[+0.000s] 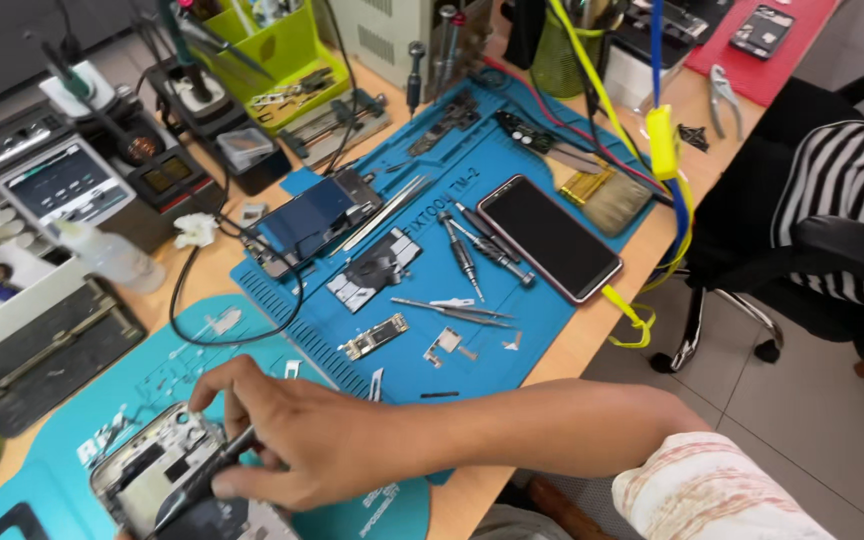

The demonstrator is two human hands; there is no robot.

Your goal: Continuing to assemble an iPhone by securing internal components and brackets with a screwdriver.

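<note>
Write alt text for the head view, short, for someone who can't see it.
A right hand holds a dark screwdriver over an opened phone on a teal mat. Beyond it, a blue repair mat holds an intact phone, tweezers, screwdrivers and small parts. The left hand is out of view.

Opened phone (pixel 157 470) cut off by bottom edge, partly hidden under hand (pixel 302 440)

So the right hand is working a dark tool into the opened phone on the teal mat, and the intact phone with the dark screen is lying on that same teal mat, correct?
Not quite. The intact phone lies on the blue mat, not the teal mat. The rest holds: in the head view the right hand holds a dark tool at the opened phone on the teal mat.
</note>
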